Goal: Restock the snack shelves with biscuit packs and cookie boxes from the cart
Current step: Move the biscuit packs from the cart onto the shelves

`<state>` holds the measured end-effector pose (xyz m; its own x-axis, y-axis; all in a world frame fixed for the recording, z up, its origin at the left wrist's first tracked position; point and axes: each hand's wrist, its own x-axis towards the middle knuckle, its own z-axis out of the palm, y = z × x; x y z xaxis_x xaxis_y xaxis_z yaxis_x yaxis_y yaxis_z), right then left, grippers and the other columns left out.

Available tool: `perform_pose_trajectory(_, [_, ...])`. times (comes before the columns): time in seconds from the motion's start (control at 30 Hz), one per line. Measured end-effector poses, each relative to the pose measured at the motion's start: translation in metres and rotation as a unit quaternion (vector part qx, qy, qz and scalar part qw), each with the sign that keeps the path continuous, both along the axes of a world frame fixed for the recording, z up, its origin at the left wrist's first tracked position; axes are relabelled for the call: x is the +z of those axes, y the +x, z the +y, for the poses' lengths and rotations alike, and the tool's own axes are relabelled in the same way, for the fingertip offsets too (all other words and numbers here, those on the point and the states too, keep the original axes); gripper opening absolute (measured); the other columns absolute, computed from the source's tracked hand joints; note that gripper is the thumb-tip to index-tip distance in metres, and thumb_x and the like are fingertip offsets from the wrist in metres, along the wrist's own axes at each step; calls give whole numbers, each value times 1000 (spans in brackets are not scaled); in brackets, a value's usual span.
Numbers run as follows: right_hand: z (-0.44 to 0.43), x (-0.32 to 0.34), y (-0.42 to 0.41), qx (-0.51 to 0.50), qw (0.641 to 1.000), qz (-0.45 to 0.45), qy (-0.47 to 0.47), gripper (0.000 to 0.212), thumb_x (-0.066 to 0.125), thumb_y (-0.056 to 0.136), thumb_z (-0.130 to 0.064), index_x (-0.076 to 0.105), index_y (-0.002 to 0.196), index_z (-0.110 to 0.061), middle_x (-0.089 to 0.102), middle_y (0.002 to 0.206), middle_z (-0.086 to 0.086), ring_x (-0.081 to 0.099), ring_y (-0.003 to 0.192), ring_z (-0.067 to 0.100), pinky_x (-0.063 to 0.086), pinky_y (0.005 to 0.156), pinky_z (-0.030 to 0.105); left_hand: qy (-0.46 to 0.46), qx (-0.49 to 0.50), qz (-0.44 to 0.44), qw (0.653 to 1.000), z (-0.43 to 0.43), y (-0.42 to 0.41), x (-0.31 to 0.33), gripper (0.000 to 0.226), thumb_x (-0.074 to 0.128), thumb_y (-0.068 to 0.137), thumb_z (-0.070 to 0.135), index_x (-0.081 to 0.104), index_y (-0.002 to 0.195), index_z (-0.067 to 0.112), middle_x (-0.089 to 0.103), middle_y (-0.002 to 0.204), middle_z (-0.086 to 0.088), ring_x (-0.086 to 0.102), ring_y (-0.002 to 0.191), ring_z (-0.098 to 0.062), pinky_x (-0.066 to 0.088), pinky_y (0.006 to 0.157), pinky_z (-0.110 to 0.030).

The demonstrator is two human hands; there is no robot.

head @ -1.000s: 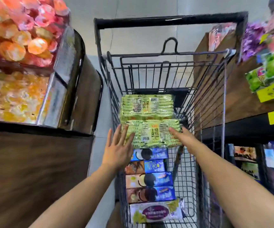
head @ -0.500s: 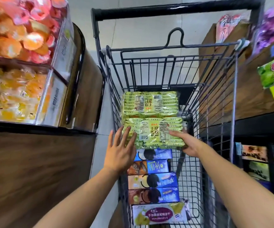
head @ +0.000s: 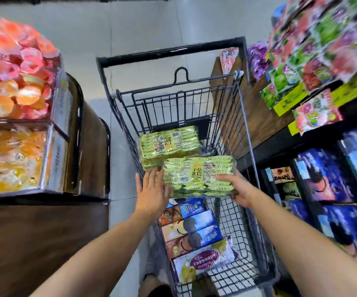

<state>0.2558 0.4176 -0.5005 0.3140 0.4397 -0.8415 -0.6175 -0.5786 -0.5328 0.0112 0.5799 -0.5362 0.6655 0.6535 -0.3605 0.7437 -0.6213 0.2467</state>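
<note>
The green biscuit pack sits in the middle of the frame, lifted a little above the wire cart. The right hand holds it by its right end, thumb on top and the other fingers under it. The left hand is flat and wide open, with its palm against the left edge of the pack; it supports but does not close around anything.

Just behind, a second green pack lies in the cart, partly under the lifted one. Nearer to the person, in the lower middle of the frame, a row of cookie boxes stands on edge, and a purple and yellow pack lies closest.

At the right of the frame the snack shelves carry blue boxes below and colourful bags above. At the left, a clear bin holds orange and pink sweets.

I judge the restocking is at an early stage: one pack is only leaving the cart, not yet placed, and most goods wait inside.
</note>
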Motion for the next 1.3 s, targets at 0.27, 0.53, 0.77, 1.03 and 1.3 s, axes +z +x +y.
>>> perform_pose_trajectory(0.27, [-97,84,-41,-145,985,-26,89,83,88,69,-14,48,141,-26,67,130,13,68,111,36,56,93,53,-342,103,-102,928,-13,21,75,72,34,101,62,29,156,15,32,159,-16,39,140,-34,33,110,-42])
perform_pose_trajectory(0.53, [-220,174,-109,-241,963,-47,109,76,91,58,-20,64,127,-6,70,123,18,70,105,32,56,93,45,-614,135,-90,772,-71,35,160,39,58,79,73,62,105,43,63,97,15,66,78,-13,46,67,-33])
perform_pose_trajectory(0.77, [-344,219,-176,-338,929,-93,123,34,81,73,-14,74,106,-18,75,111,14,74,92,28,61,72,38,-635,4,-80,768,-191,43,210,63,57,90,60,60,136,16,69,128,-9,62,121,-28,41,113,-52])
perform_pose_trajectory(1.03, [-495,255,-266,-427,875,-201,106,25,71,91,-19,55,111,-20,77,85,-3,74,67,12,59,52,28,-623,-77,-92,773,-366,-2,265,38,59,97,42,72,111,9,77,102,-11,75,89,-23,60,71,-32])
perform_pose_trajectory(1.3, [-640,334,-344,-466,836,-284,55,47,71,88,-36,59,129,-16,73,117,7,69,109,28,50,104,48,-624,-154,-130,755,-521,-46,332,44,59,96,46,69,120,11,76,108,-11,73,98,-29,52,96,-43])
